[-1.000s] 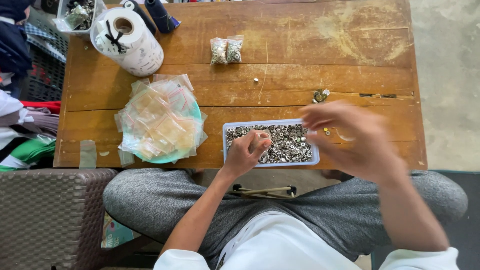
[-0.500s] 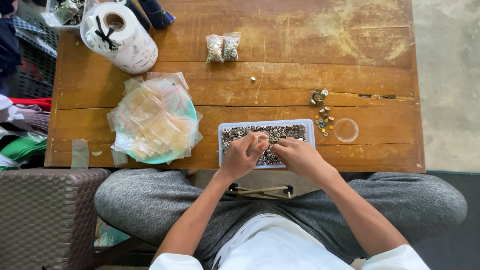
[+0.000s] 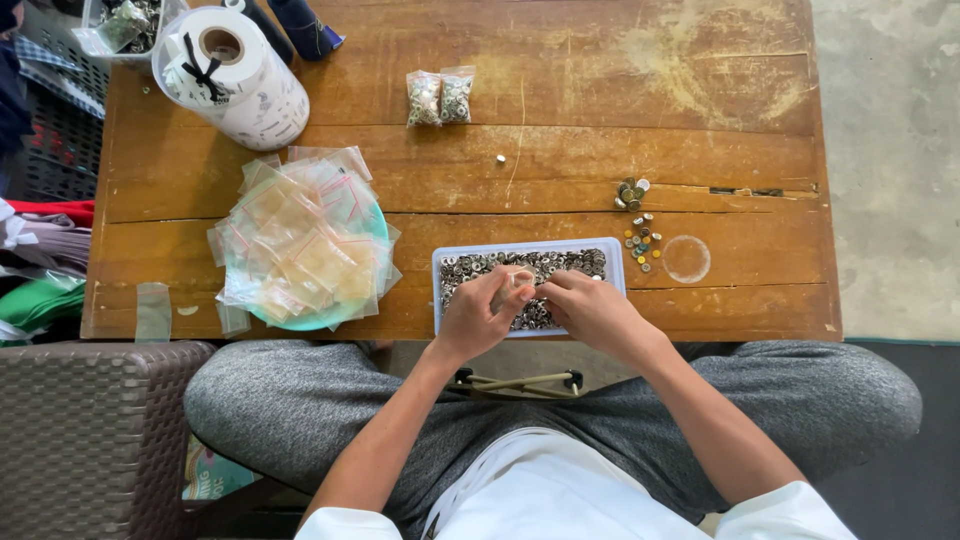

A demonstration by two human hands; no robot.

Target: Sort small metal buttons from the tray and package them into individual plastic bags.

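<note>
filled bags: 2 | tray: 1 | tape roll: 1 | hands: 2

Two small clear plastic bags filled with silvery metal pieces lie side by side near the far edge of the brown wooden table. A heap of empty clear zip bags with red seal strips covers a round turquoise plate at the left. A small clear bag is pinched between both hands' fingers above the white rectangular tray.
</note>
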